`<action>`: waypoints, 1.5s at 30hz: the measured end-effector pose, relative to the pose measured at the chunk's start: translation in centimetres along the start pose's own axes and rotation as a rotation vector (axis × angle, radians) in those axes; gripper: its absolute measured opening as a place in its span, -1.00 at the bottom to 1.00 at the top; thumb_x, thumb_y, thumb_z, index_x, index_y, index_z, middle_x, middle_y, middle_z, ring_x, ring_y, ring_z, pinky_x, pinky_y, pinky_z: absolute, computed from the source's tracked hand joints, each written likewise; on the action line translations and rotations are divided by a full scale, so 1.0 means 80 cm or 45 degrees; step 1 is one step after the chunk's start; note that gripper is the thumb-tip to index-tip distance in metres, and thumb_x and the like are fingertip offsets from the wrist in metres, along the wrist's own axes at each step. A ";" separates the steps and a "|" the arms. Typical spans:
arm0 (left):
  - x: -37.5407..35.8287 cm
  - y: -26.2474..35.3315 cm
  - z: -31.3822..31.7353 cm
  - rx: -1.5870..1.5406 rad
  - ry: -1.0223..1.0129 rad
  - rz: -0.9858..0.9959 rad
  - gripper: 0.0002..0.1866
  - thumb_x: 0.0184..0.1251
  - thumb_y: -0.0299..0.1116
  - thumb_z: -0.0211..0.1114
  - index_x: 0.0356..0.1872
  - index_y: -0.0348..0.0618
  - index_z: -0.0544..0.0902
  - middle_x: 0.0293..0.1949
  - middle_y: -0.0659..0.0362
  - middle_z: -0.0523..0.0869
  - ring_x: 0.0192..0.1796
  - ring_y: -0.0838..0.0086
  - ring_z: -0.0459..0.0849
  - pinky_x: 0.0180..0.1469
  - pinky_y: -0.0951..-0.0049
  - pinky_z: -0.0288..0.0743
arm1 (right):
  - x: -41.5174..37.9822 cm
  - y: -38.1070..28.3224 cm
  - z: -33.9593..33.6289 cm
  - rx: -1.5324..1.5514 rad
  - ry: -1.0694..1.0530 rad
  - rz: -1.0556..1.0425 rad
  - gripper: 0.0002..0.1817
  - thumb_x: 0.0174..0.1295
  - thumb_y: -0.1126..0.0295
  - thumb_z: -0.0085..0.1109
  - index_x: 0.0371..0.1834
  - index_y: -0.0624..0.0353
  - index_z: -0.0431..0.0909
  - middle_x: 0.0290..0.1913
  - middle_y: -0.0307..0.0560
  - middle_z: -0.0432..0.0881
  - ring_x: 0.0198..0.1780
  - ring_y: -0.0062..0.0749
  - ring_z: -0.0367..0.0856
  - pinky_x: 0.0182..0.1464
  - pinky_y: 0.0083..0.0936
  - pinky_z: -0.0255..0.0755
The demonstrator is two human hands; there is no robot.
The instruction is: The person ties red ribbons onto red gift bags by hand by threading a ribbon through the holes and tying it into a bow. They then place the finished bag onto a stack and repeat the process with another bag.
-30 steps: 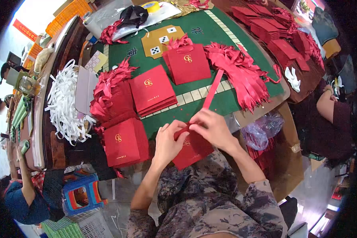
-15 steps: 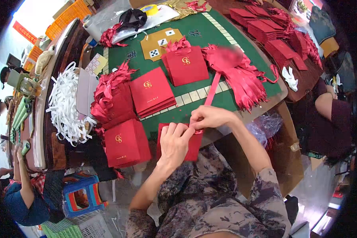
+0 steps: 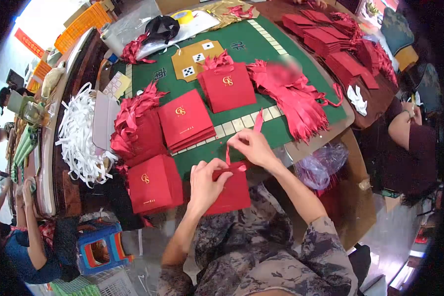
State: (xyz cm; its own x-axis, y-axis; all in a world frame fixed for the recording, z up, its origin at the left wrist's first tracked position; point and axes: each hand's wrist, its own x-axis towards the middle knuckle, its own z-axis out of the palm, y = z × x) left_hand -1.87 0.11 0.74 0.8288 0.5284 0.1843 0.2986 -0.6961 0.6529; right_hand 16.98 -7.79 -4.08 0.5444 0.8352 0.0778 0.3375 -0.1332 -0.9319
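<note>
A red paper bag (image 3: 229,195) lies at the near table edge, partly over the lap. My left hand (image 3: 206,183) is at its top left, thumb and fingers closed near the ribbon; whatever is between the fingertips is too small to make out. Above the bag's top edge my right hand (image 3: 251,148) pinches a red ribbon (image 3: 228,154), whose free end rises behind the fingers. Stacked red bags (image 3: 186,118) with gold print lie beyond, and another stack (image 3: 155,183) is left of my left hand. A bundle of red ribbons (image 3: 301,106) lies on the green mat.
White ribbons (image 3: 84,138) heap at the left beside an open box. More red bags (image 3: 325,39) cover the brown table at the back right. A crumpled clear plastic bag (image 3: 320,165) is right of my right forearm. Other people sit at left and right.
My hands have moved apart; the right has drawn the ribbon up and the left has shifted slightly down and left. More of the bag's top shows. The view has shifted slightly.
</note>
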 end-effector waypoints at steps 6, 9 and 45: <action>-0.003 -0.034 0.016 -0.123 0.069 -0.249 -0.75 0.13 -0.33 0.52 -0.24 -0.17 0.67 -0.29 0.02 0.78 -0.12 0.14 0.77 -0.08 0.18 0.60 | 0.006 0.036 -0.045 -0.649 0.590 -0.041 -0.72 0.32 0.20 0.31 -0.21 0.22 0.58 -0.33 0.01 0.63 -0.28 -0.08 0.69 -0.24 -0.21 0.52; 0.000 -0.032 0.019 -0.079 0.048 -0.215 -0.74 0.15 -0.32 0.51 -0.23 -0.17 0.65 -0.28 0.01 0.79 -0.12 0.11 0.78 -0.09 0.16 0.61 | 0.020 0.044 -0.056 -0.920 0.658 -0.079 -0.71 0.26 0.19 0.36 -0.24 0.19 0.56 -0.31 0.00 0.63 -0.29 -0.06 0.67 -0.24 -0.17 0.53; -0.014 -0.044 0.007 0.102 0.153 -0.047 -0.77 0.24 -0.55 0.29 -0.07 -0.19 0.68 -0.18 -0.02 0.66 -0.08 0.03 0.58 0.01 0.11 0.50 | -0.071 -0.070 -0.002 -0.192 -0.029 -0.287 -0.76 0.23 0.60 0.26 -0.04 0.21 0.58 -0.23 -0.08 0.70 -0.18 -0.34 0.71 -0.12 -0.44 0.56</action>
State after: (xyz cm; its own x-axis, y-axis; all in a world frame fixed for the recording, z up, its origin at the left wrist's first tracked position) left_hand -3.62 1.68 -2.15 0.7556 0.6051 0.2510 0.3685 -0.7093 0.6009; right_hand 12.12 -11.85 0.74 0.4256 0.8643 0.2681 0.5596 -0.0186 -0.8285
